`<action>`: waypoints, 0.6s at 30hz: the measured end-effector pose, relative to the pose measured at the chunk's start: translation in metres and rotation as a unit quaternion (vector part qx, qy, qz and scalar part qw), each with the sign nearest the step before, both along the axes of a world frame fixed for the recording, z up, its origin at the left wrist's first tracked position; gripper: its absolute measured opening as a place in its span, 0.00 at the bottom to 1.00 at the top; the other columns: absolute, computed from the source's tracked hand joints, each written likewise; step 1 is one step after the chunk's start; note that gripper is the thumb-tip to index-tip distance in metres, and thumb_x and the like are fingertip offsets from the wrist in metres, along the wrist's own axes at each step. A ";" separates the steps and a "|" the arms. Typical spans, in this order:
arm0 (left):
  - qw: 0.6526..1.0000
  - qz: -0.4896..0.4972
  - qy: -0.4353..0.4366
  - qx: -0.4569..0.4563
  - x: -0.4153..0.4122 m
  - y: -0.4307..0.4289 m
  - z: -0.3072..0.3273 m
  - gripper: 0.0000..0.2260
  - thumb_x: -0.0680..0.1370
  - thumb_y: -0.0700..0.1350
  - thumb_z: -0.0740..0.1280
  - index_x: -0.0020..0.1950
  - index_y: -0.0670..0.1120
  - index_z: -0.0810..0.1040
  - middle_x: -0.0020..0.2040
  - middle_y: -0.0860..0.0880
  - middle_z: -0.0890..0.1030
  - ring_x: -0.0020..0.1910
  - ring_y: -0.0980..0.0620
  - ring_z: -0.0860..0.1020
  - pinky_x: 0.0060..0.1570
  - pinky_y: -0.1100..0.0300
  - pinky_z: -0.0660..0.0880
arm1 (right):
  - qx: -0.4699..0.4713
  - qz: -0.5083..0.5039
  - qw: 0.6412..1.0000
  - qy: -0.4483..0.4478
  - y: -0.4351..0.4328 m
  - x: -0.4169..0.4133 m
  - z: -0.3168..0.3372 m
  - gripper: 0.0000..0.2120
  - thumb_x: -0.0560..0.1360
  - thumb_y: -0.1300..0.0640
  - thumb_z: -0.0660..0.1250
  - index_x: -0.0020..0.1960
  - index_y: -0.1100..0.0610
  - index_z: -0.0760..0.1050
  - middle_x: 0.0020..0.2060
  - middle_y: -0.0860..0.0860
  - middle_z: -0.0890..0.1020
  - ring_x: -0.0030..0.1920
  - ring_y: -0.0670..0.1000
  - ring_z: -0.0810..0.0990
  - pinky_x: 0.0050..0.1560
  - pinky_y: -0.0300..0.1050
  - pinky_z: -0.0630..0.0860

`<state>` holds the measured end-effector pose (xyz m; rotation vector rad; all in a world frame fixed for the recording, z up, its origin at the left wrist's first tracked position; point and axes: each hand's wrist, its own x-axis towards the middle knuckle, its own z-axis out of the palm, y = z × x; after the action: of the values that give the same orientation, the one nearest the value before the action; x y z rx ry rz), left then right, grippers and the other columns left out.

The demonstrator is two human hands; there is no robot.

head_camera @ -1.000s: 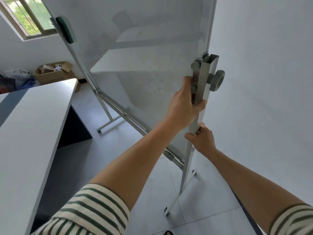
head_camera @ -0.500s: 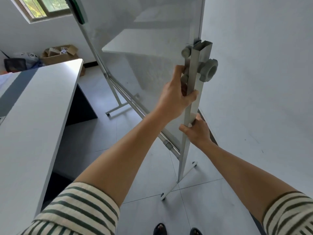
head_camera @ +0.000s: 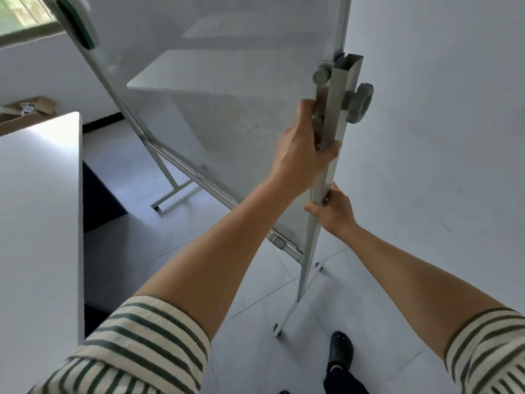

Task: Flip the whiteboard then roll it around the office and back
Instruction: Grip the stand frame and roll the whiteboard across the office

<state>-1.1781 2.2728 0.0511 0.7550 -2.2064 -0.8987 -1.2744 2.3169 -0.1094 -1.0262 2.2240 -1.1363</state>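
Observation:
The whiteboard (head_camera: 227, 95) stands on a wheeled metal stand, its glossy panel filling the upper middle of the view. My left hand (head_camera: 304, 155) grips the near upright post (head_camera: 338, 115) just below the grey locking knob (head_camera: 360, 102). My right hand (head_camera: 332, 207) is closed around the same post lower down. A green eraser (head_camera: 76, 24) sticks to the board's far edge at top left. The near foot bar with its caster (head_camera: 277, 332) rests on the tiled floor.
A white desk (head_camera: 37, 209) runs along the left, close to the board. A white wall (head_camera: 440, 137) is right of the post. A cardboard box (head_camera: 25, 109) sits at the far left under a window. My dark shoe (head_camera: 341, 351) is near the caster.
The board and stand have moved along the floor with me; the desk and the box have slid left in view. Both hands keep their hold on the post. My shoe has stepped into view.

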 end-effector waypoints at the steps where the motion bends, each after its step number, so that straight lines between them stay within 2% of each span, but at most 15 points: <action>1: 1.000 -0.006 0.006 0.001 0.005 0.011 0.000 0.24 0.74 0.42 0.71 0.64 0.42 0.63 0.44 0.48 0.75 0.35 0.52 0.74 0.33 0.68 0.71 | 0.003 -0.006 1.000 -0.004 0.013 0.005 0.001 0.16 0.65 0.53 0.72 0.47 0.57 0.70 0.33 0.45 0.75 0.40 0.56 0.77 0.41 0.49 0.75; 3: 1.000 -0.016 0.014 0.000 0.014 0.034 -0.001 0.23 0.74 0.42 0.70 0.64 0.41 0.63 0.44 0.49 0.75 0.34 0.54 0.73 0.33 0.68 0.71 | 0.007 -0.017 1.000 -0.008 0.037 0.014 0.001 0.15 0.66 0.54 0.72 0.47 0.57 0.70 0.33 0.45 0.76 0.41 0.56 0.78 0.42 0.50 0.76; 7: 0.999 -0.037 0.014 -0.004 0.033 0.075 -0.004 0.24 0.73 0.42 0.71 0.64 0.41 0.63 0.46 0.45 0.78 0.38 0.49 0.76 0.40 0.58 0.77 | 0.008 -0.023 1.000 -0.012 0.082 0.034 0.001 0.18 0.64 0.51 0.71 0.49 0.58 0.72 0.34 0.47 0.77 0.42 0.57 0.78 0.43 0.51 0.76; 12: 0.999 -0.032 0.005 0.000 0.050 0.125 -0.002 0.24 0.74 0.42 0.71 0.64 0.42 0.62 0.48 0.43 0.80 0.37 0.49 0.76 0.39 0.60 0.77 | -0.002 -0.012 1.000 -0.005 0.133 0.050 0.002 0.16 0.67 0.54 0.72 0.49 0.57 0.70 0.34 0.44 0.75 0.42 0.56 0.76 0.43 0.49 0.75; 15: 1.000 -0.022 0.001 0.004 0.058 0.160 -0.001 0.24 0.74 0.41 0.70 0.64 0.41 0.62 0.46 0.45 0.78 0.36 0.51 0.75 0.35 0.64 0.73 | -0.004 -0.008 1.000 -0.002 0.166 0.059 0.001 0.21 0.63 0.49 0.70 0.51 0.57 0.71 0.34 0.42 0.74 0.42 0.56 0.76 0.41 0.46 0.71; 18: 1.000 -0.007 0.005 -0.003 0.065 0.198 -0.002 0.25 0.74 0.42 0.70 0.65 0.41 0.62 0.48 0.44 0.79 0.36 0.50 0.76 0.37 0.62 0.76 | -0.007 0.005 1.000 -0.001 0.203 0.064 0.000 0.22 0.63 0.48 0.70 0.52 0.57 0.72 0.35 0.44 0.75 0.43 0.56 0.77 0.41 0.46 0.70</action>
<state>-1.1128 2.4711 0.0494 0.7303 -2.2075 -0.8998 -1.2108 2.5194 -0.1094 -1.0401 2.2088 -1.1484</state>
